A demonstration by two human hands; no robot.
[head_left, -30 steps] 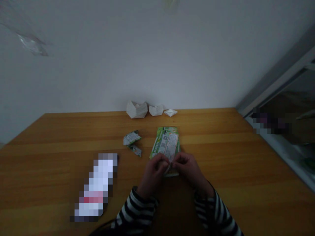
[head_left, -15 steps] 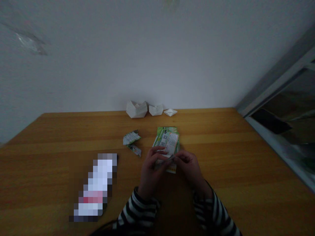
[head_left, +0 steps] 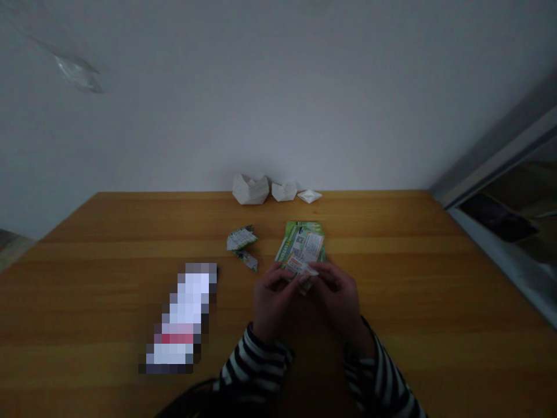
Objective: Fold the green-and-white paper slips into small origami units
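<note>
So the warm brown wooden table (head_left: 418, 255) has its far edge right along the pale grey wall (head_left: 261, 104), both far corners showing, and there's a wide strip of wood between the work and the right edge. Left hand (head_left: 270, 299) and right hand (head_left: 340, 293) are close together around the middle, thumbs and fingers pinching a small white folded paper piece (head_left: 310, 271) between them (it's tiny and dim, so I can't make out its exact folds).

Just beyond and partly under the fingers there's a fanned stack of green-and-white printed leaflets (head_left: 312, 247), flat, with square codes on top. Over to its left sits a creased green-and-white folded paper shape (head_left: 242, 238), all angular points. Nearer the left hand's side of the table, a long pixelated white-and-pink slab (head_left: 185, 313) lies at a slant, well apart from the hands, so that's what takes up room over there.

Three white paper models line the far edge by the wall: a big lined paper boat (head_left: 250, 190), a smaller paper boat (head_left: 284, 191) and a low, pointy, diamond-like paper boat (head_left: 309, 196).
</note>
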